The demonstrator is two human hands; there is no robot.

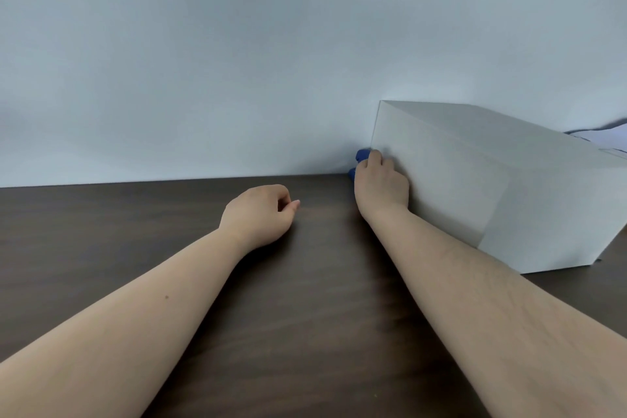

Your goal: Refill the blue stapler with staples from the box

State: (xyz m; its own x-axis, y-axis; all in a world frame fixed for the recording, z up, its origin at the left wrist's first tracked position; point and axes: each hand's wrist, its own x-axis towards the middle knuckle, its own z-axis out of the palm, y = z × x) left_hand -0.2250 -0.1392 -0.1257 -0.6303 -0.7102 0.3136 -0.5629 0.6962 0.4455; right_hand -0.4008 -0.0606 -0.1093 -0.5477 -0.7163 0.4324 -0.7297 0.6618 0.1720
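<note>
A blue stapler (361, 156) shows only as two small blue ends at the far edge of the table, against the wall and next to the big white box (475, 180). My right hand (381, 185) covers most of it, fingers curled around it beside the box's left face. My left hand (259, 214) rests on the dark wooden table (169, 231), fingers loosely curled, holding nothing. No staples are in view.
The white box fills the right side of the table. Behind it at the far right lie pale papers (604, 136). A plain light wall (237, 61) rises right behind the table's far edge.
</note>
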